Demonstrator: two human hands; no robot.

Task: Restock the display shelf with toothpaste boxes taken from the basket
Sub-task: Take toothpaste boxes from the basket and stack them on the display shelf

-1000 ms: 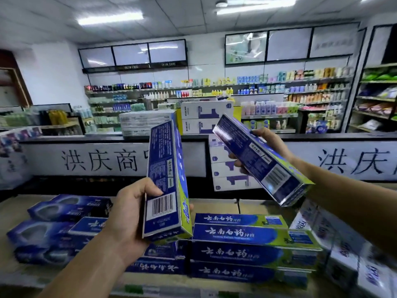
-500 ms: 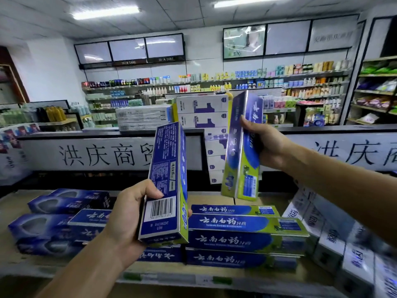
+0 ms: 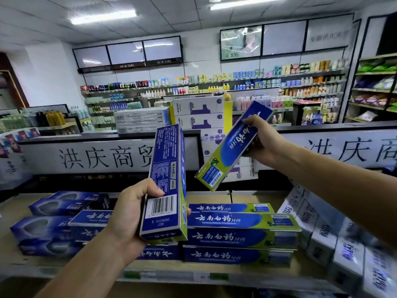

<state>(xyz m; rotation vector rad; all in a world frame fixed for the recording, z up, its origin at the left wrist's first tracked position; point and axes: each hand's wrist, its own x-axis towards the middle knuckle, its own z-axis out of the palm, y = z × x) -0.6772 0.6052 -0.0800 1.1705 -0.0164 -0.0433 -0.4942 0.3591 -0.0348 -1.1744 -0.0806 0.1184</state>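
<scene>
Left hand (image 3: 131,214) grips one upright toothpaste box (image 3: 166,183). Right hand (image 3: 263,143) grips a tilted toothpaste box (image 3: 231,149) above the display shelf (image 3: 214,274).

each hand (image 3: 131,211) gripping a toothpaste box (image 3: 166,181)

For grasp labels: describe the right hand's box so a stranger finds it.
Above the display shelf, two boxes are held up. The right hand grips the tilted box, green front showing; the left hand holds an upright box, barcode showing.
</scene>
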